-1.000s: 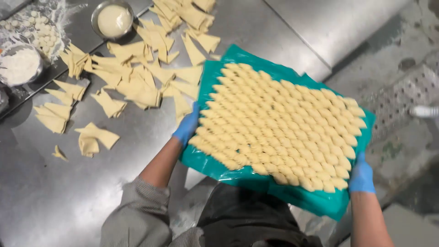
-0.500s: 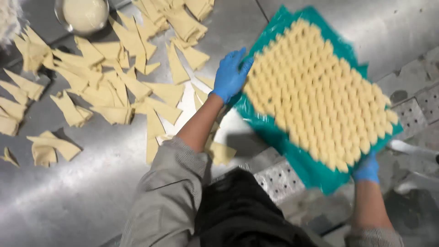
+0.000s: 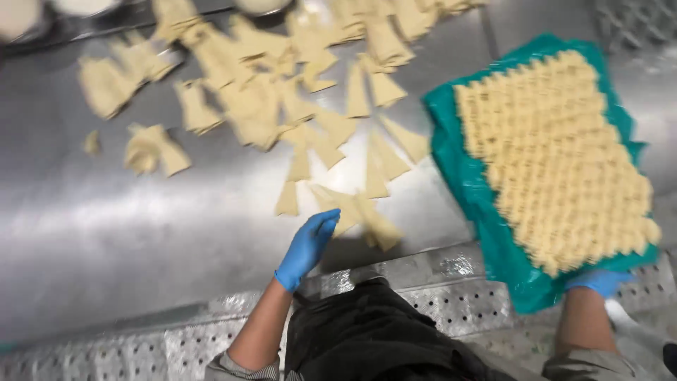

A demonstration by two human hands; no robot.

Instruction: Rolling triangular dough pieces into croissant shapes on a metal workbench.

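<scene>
A green plastic-lined tray (image 3: 486,212) packed with several rows of pale folded dough pieces (image 3: 557,155) sits at the right, partly past the steel table's edge. My right hand (image 3: 599,281), in a blue glove, grips the tray's near corner from below. My left hand (image 3: 307,247), also gloved in blue, is free of the tray and hovers with loose fingers over the table near its front edge, close to a few cut dough triangles (image 3: 367,212).
Many loose dough triangles (image 3: 268,92) lie scattered over the steel table (image 3: 141,233). Round bowls (image 3: 17,14) stand at the far left edge. A perforated metal ledge (image 3: 451,296) runs along the table's front. The frame is motion-blurred.
My left hand has let go of the tray's left edge and dropped to the table front. The tray has shifted right, held by my right hand alone.
</scene>
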